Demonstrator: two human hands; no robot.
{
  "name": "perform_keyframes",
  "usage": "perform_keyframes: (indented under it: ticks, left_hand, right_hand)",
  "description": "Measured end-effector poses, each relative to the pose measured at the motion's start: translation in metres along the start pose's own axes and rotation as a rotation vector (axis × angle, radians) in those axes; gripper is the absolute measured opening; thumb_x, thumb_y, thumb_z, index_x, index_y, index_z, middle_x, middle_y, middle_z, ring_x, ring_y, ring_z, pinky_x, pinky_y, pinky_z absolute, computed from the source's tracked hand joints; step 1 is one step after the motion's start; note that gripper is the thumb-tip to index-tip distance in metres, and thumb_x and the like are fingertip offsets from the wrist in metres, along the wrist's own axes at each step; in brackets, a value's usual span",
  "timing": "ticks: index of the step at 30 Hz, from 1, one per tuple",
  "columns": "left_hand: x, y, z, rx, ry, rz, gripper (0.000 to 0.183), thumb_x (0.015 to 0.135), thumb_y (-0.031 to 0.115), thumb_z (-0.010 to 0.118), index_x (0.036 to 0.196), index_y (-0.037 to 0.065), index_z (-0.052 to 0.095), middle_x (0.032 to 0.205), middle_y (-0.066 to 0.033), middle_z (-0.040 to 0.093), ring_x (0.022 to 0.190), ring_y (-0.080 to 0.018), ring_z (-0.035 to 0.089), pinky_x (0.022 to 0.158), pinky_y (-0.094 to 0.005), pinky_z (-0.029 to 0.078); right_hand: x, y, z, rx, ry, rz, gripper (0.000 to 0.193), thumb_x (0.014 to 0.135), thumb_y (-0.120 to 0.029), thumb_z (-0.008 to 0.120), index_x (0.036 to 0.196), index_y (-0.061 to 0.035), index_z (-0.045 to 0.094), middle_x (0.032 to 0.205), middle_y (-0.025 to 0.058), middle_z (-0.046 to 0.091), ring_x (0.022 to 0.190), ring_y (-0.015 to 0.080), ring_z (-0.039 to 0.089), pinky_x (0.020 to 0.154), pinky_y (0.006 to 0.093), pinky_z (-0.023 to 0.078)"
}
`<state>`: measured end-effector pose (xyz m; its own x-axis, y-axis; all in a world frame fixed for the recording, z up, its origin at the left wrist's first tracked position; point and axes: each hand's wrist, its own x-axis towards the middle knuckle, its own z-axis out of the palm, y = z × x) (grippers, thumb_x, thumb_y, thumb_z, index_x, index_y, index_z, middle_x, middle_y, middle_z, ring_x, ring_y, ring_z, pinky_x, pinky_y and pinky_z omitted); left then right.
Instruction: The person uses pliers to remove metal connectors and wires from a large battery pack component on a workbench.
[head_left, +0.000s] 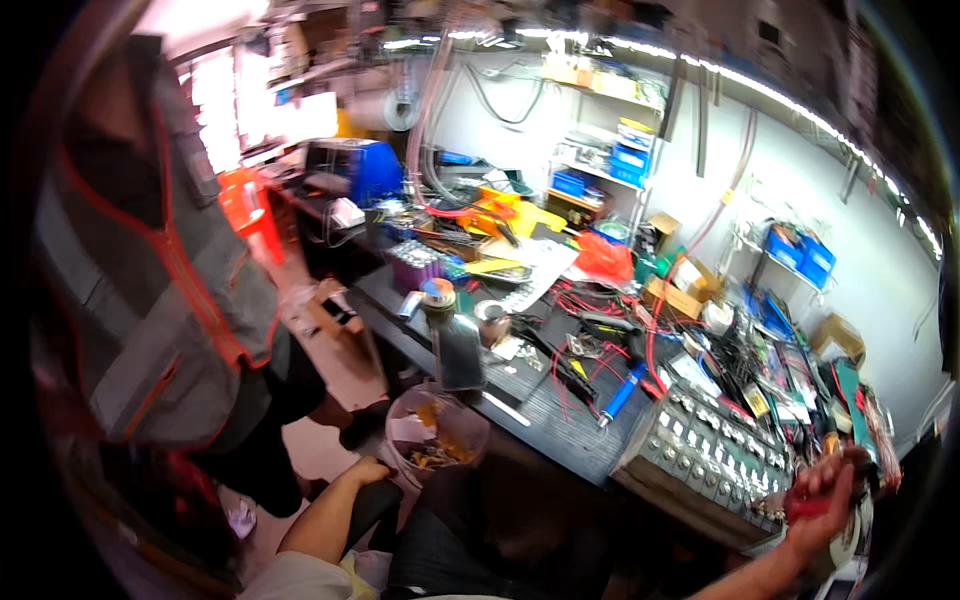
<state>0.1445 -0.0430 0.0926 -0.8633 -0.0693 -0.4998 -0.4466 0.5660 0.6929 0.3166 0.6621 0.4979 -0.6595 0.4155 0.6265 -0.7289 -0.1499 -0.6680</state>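
My right hand [825,505] is at the lower right, by the end of a grey metal case [700,465] with rows of shiny metal fittings. Its fingers are closed around a red-handled tool [800,500]; blur hides what kind. My left hand [370,471] lies over my knee with nothing visible in it, beside a translucent bucket [478,452] holding yellowish scraps. On the dark workbench [560,445], a blue cylindrical tool [624,393] lies left of the metal case, near loose red wires [590,300].
A person in a grey vest with orange trim [180,270] stands close on my left. Heaped cables, parts and cardboard boxes [672,300] cover much of the bench. A dark upright container [457,350] stands near its front edge. Shelves with blue bins [628,163] line the back wall.
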Motion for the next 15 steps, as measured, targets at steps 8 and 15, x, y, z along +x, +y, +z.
perform_keyframes:
  ticks: [8,15]
  left_hand:
    - [-0.024,0.015,-0.01,-0.007,0.012,-0.068,0.049,0.084,0.036,0.087,0.121,0.003,0.083,0.119,-0.0169,0.082,0.105,-0.0304,0.077,0.095,-0.0414,0.059]
    - [-0.003,-0.015,0.007,0.082,0.065,-0.125,0.047,0.086,0.036,0.089,0.119,0.004,0.084,0.119,-0.0165,0.082,0.107,-0.0321,0.075,0.097,-0.042,0.058]
  right_hand:
    - [0.008,-0.006,0.015,-0.011,0.177,0.092,0.031,0.11,-0.035,0.064,0.1,-0.0058,0.067,0.08,0.0012,0.06,0.067,0.0116,0.055,0.06,0.0249,0.047]
    - [0.001,-0.002,0.038,-0.164,0.168,-0.004,0.036,0.11,-0.039,0.061,0.097,-0.0065,0.066,0.084,0.0021,0.055,0.078,0.0113,0.054,0.068,0.026,0.049]
